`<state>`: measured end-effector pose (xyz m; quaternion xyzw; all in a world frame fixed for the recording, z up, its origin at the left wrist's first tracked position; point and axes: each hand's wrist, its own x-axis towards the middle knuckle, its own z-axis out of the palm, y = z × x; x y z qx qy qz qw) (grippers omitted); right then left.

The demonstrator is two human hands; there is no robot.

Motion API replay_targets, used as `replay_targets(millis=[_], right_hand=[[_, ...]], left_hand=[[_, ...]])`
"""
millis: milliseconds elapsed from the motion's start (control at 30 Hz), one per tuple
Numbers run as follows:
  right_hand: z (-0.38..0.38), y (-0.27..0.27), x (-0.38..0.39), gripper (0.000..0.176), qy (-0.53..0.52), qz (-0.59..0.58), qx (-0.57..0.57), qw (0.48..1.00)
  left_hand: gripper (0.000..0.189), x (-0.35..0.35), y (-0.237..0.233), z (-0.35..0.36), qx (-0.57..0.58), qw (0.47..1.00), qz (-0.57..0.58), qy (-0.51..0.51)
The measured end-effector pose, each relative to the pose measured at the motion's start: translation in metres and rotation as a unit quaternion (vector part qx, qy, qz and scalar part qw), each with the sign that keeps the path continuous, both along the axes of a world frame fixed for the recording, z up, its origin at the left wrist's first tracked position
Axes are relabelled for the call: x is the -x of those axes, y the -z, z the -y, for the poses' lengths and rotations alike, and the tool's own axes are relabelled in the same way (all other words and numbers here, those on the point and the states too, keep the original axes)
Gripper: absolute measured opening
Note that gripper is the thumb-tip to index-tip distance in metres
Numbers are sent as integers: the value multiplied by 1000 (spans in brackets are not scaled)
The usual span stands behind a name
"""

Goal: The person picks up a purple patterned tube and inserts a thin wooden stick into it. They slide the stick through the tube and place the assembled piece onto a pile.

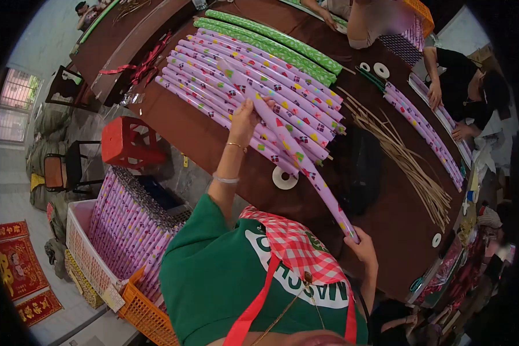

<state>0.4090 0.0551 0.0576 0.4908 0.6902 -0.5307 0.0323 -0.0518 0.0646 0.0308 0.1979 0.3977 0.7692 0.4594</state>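
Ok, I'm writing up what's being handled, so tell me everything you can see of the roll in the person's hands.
The roll is long and slim, lilac, printed with small red, yellow and dark purple motifs. Its surface shines like glossy paper or film. The left hand grips it along its upper part, the right hand its near end. It slants across the row of similar rolls; whether it touches them is unclear. No tear shows.

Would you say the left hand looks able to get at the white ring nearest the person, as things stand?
Probably, once free: the left hand grips the long patterned roll. The white ring lies close by, on the person's side of that roll, and nothing seems to block the way.
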Motion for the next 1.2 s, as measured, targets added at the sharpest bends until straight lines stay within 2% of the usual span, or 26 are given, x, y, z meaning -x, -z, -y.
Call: replay_targets(millis=[67, 133, 167, 200, 233, 267, 300, 333, 367, 400, 567, 667, 733, 767, 800, 867, 933, 1033, 1067, 1100, 1167, 1200], right_hand=[[-20, 10, 25, 42, 49, -74, -64, 994], [-54, -11, 72, 40, 24, -80, -189, 978], [-73, -13, 96, 42, 29, -119, -218, 968], [-95, -15, 121, 44, -15, -78, -318, 945], [-117, -13, 148, 46, -27, -76, -353, 932], [-138, -7, 175, 48, -38, -75, -387, 918], [-158, 1, 201, 49, -58, -75, -402, 911], [-176, 9, 226, 50, -77, -76, -416, 903], [-187, 10, 248, 49, -75, -48, -392, 916], [-196, 11, 269, 47, -69, -18, -369, 927], [-227, 61, 319, 46, -77, -93, -375, 919], [-226, 77, 317, 41, -107, -76, -410, 903], [-220, 68, 309, 35, -98, -100, -372, 918], [-218, 64, 307, 34, -96, -100, -345, 928], [-218, 65, 305, 32, -110, -91, -358, 923], [-220, 73, 301, 30, -121, -106, -381, 910], [-217, 68, 294, 27, -98, -129, -373, 914], [-217, 63, 262, 25, -29, -203, -387, 899], [-214, 62, 245, 24, 29, -236, -309, 921], [-216, 61, 225, 22, 90, -270, -235, 930], [-228, 65, 171, 22, 127, -215, -247, 936], [-235, 75, 145, 22, 200, -245, -235, 919]], left_hand=[[44, 35, -5, -10, -34, 999, -15, -25], [45, 82, -1, -27, -61, 996, -23, -68], [47, 93, -5, -36, -38, 988, -30, -146], [49, 98, -11, -42, -16, 974, -37, -223], [52, 101, -11, -45, 4, 968, -21, -250], [52, 107, 1, -46, 78, 957, -140, -241], [53, 110, 18, -45, 152, 927, -255, -228], [52, 89, 31, -50, 106, 915, -275, -276], [51, 70, 25, -38, 136, 875, -379, -269], [52, 60, 40, -31, 205, 832, -441, -269], [49, 23, 51, 10, 240, 774, -529, -252], [47, 15, 55, 21, 268, 724, -591, -235], [45, 9, 52, 12, 252, 695, -632, -234], [44, 6, 48, 5, 248, 677, -653, -231], [43, 0, 33, -7, 233, 690, -652, -209], [45, -1, 32, -32, 210, 676, -685, -171], [47, -1, 31, -61, 214, 629, -735, -135], [47, 13, 42, -97, 226, 580, -779, -71], [46, 12, 36, -105, 220, 608, -761, -48], [45, 14, 34, -112, 224, 590, -776, -22], [45, 18, 37, -120, 230, 570, -789, 29], [46, 21, 40, -120, 238, 566, -787, 48]])
